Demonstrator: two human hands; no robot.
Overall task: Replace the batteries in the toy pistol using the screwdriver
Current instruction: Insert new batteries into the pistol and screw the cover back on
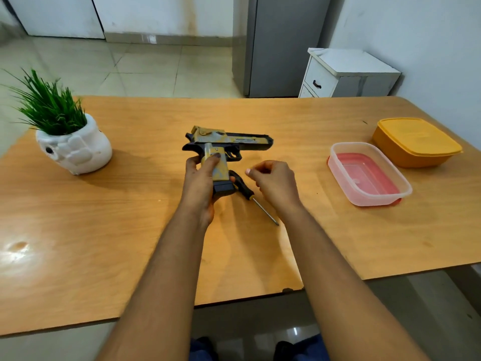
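Note:
A yellow and black toy pistol [229, 142] is held up over the middle of the wooden table [130, 204], barrel pointing right. My left hand [199, 183] grips its handle from the left, thumb across the grip. A screwdriver [250, 195] with a black and yellow handle lies on the table just right of the pistol's base, its shaft pointing toward me and to the right. My right hand [273, 185] hovers above the screwdriver with loosely curled fingers, thumb and forefinger close together, holding nothing that I can see.
A clear plastic container [368, 174] with a red base stands open at the right, and a closed orange container [416, 142] sits behind it. A white pot with a green plant [67, 142] stands at the left. The table's front edge is chipped near the middle.

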